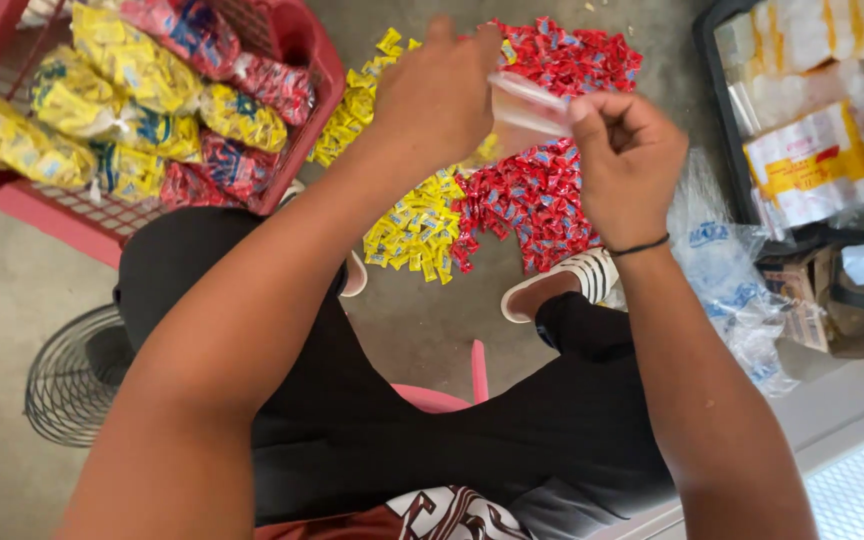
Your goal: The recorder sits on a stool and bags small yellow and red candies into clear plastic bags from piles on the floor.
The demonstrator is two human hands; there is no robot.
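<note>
Both hands [537,125] pinch clear plastic bag [527,105] w/ fingertips.

1. I see bright red wrapped sweets [542,190] heaped beside yellow wrapped sweets [417,225] with blue print
2. The crate [72,225] is red, packed with yellow and red bags
3. My hands pinch a clear, colourless plastic bag [527,108]
4. My trousers [372,400] are black, the floor [412,320] grey

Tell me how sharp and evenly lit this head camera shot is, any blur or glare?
Head view: soft daylight, faint shadows; left hand and right hand slightly motion-blurred around the clear bag; floor candies fairly sharp; white packs in the black tray washed out; wide-angle bending at edges.
</note>
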